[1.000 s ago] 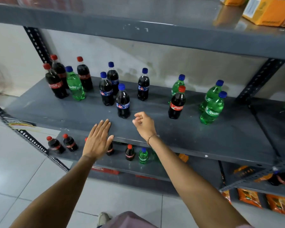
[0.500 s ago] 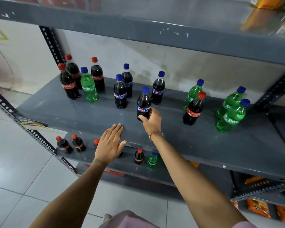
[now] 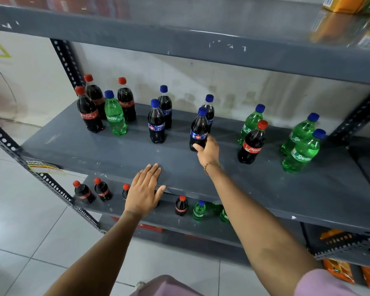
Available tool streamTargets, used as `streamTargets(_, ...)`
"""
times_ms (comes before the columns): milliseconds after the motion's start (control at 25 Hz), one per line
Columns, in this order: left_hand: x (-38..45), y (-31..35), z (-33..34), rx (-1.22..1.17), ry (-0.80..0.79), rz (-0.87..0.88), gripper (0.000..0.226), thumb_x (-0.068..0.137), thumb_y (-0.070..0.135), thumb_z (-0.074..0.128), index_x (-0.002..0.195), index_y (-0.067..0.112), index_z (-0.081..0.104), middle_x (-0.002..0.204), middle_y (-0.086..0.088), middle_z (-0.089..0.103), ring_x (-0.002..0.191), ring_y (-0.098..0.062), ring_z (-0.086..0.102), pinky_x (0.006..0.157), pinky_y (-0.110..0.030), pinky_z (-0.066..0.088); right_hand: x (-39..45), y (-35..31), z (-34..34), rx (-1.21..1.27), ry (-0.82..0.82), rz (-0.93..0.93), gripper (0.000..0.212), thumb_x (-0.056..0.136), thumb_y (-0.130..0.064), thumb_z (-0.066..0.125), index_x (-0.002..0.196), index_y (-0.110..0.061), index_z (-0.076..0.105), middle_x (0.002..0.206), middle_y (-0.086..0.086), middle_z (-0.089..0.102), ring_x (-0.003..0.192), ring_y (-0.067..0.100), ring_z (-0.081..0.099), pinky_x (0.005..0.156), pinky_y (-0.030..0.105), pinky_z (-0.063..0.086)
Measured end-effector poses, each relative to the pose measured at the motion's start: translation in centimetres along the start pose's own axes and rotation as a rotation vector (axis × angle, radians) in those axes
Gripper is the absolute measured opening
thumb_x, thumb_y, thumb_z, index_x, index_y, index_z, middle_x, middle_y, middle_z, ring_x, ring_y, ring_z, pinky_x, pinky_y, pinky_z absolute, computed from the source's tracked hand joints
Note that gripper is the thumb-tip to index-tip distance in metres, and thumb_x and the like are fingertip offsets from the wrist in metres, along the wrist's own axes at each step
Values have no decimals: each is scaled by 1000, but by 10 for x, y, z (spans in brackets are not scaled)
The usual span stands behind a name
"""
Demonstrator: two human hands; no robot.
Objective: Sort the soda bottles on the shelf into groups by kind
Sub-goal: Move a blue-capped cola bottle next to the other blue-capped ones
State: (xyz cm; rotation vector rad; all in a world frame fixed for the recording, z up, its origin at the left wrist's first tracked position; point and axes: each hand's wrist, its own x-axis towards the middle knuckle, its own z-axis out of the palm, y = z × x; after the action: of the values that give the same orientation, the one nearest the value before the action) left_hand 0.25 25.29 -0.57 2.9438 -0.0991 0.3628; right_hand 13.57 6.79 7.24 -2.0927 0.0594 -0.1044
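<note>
On the grey shelf point(image 3: 120, 154), my right hand point(image 3: 208, 151) grips the base of a dark blue-capped cola bottle point(image 3: 199, 128), which stands in front of another one point(image 3: 209, 110). Two more blue-capped dark bottles point(image 3: 156, 122) stand to its left. Three red-capped Coca-Cola bottles point(image 3: 88, 113) and a green Sprite bottle point(image 3: 115, 116) cluster at the far left. To the right, a lone Coca-Cola bottle point(image 3: 252, 144) stands before a Sprite bottle point(image 3: 249, 122); two more Sprite bottles point(image 3: 301, 150) are at the far right. My left hand point(image 3: 144, 189) rests flat on the shelf's front edge.
An upper shelf point(image 3: 179, 35) hangs low over the bottles, with orange cartons point(image 3: 346, 3) on it. The lower shelf holds small cola bottles point(image 3: 83, 192) and small green bottles point(image 3: 199, 210). Perforated steel posts point(image 3: 41, 178) frame the left side. Orange packets point(image 3: 337, 270) lie at the bottom right.
My right hand reached forward and closed on the blue-capped cola bottle, then shifted it right and back beside another. My left hand settled flat on the shelf edge.
</note>
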Motion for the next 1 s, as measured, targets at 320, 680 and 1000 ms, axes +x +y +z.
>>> streamTargets(320, 0, 0, -1, 1, 4, 1, 65, 97, 51, 16, 136, 7, 44, 144, -9, 44, 136, -25, 36, 113, -34, 16, -32, 22, -10, 142, 202, 41, 30, 83, -7, 62, 111, -2, 50, 111, 14, 54, 101, 23, 54, 96, 44, 46)
streamTargets(680, -2, 3, 0, -15, 36, 0, 70, 96, 53, 12, 137, 7, 43, 145, -10, 42, 138, -26, 32, 114, -37, 17, -29, 83, -92, 189, 383, 152, 84, 76, -20, 73, 138, -1, 21, 144, 22, 25, 133, 35, 28, 113, 50, 26)
streamTargets(1000, -5, 3, -2, -13, 46, 32, 66, 96, 52, 17, 138, 7, 41, 146, -11, 41, 139, -26, 31, 114, -34, 13, -20, 73, -117, 152, 196, 151, 55, 78, -7, 68, 125, -5, 40, 126, 17, 56, 117, 30, 51, 91, 30, 38)
